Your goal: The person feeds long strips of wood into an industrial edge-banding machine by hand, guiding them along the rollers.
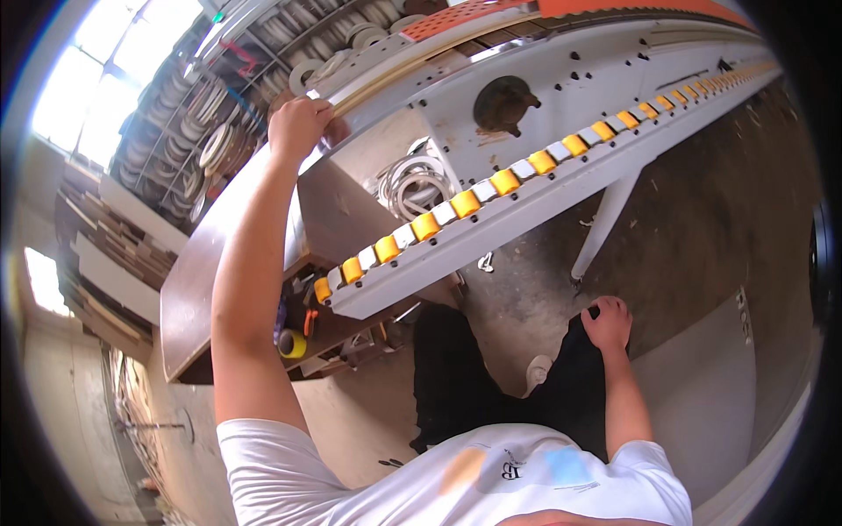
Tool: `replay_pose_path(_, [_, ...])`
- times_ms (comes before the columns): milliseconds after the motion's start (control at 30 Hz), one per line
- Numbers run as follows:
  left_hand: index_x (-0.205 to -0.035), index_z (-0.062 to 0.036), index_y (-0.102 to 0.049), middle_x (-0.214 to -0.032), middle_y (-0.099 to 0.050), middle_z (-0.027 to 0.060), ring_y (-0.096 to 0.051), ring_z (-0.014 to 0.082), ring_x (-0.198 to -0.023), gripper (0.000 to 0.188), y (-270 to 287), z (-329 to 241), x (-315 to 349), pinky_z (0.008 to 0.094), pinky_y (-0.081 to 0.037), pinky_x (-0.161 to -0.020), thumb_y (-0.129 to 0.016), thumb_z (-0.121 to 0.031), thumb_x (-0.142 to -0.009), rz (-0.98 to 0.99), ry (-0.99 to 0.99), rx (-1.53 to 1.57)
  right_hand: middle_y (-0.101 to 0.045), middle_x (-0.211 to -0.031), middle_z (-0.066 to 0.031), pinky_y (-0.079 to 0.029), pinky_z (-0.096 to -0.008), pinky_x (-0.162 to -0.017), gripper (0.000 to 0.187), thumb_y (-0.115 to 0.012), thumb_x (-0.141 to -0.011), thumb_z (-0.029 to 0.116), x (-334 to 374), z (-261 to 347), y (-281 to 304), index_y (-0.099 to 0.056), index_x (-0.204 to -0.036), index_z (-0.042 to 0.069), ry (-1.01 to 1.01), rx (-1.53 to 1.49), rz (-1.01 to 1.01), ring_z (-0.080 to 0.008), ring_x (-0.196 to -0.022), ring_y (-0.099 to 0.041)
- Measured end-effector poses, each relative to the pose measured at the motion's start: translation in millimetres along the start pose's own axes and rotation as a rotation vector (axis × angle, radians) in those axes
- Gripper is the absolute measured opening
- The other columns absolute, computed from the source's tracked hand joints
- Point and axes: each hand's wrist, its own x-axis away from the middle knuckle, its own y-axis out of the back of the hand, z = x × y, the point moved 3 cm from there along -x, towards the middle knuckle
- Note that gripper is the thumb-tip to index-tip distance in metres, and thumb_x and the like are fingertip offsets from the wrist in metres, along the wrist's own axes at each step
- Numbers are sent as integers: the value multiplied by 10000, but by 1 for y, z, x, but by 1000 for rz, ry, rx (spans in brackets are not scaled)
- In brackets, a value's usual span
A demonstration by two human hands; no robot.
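Workshop: Daylight from a window [105, 53] at upper left falls across a rack [224, 149] crowded with pale and dark rolls.
Strip: Narrow and wood-coloured, the long strip [395, 77] lies along the machine [561, 83] at top centre, its near end at the worker's left hand [301, 127].
Left grip: Arm outstretched, the hand bends its fingers down at the strip's end; whether they close on it cannot be told, fingertips being partly hidden.
Right grip: Loosely bent and released, the right hand [608, 324] rests on the knee of the black trousers [452, 373], lower right of centre.
Roller rail: Yellow and white rollers line a grey rail [438, 261] slanting from centre left to upper right.
Coils: Whitish coils [417, 187] sit behind the rail, left of centre.
Cabinet: Beneath the left forearm stands a brown cabinet [197, 302], a yellow roll [292, 344] on its lower shelf.
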Motion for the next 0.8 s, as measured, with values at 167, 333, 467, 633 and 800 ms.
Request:
replay_pose_path(167, [-1052,-233,-825,-1005,-763,114,-725,373,-983,270,-11,-46,-45,499,-565,-833,-671,-410,-920,-72,-31,17,-691,-1361,-8,-420,-525,-1126,397,-699,-863,458,-4,-8,6,-775,-1123,168,26,-17,-99,-267,-1378,-525])
replay_pose_path(333, [-839,-151,-799,-856,-751,131,-722,377,-807,218,-46,-63,-81,515,-564,-747,-661,-318,-868,-49,-121,272,-716,-1321,-45,-414,-533,-1150,454,-700,-854,482,9,-16,-10,-775,-1169,164,131,-170,-180,-305,-1399,-538])
replay_pose_path(467, [-1155,-125,-778,-1023,-771,165,-719,425,-933,258,-84,-49,-62,514,-561,-791,-678,-275,-970,-120,-136,135,-714,-1298,-112,-470,-477,-1105,434,-719,-903,450,76,-43,23,-739,-1183,120,186,-495,-233,-351,-1310,-599])
replay_pose_path(633, [-1215,-57,-733,-1109,-742,215,-711,427,-1024,341,-72,-42,-64,511,-564,-876,-612,-318,-1033,-386,-277,217,-703,-1304,-143,-545,-485,-1003,447,-711,-939,407,185,-158,43,-682,-1295,138,-369,-327,-535,-386,-1220,-647])
replay_pose_path(800, [-956,-46,-714,-985,-734,216,-683,463,-934,409,-59,-82,-71,579,-518,-792,-552,-410,-1052,-96,-154,-51,-691,-1318,-166,-530,-484,-1045,495,-681,-950,442,396,-341,-35,-650,-1352,155,-1079,-80,-607,-368,-1234,-650])
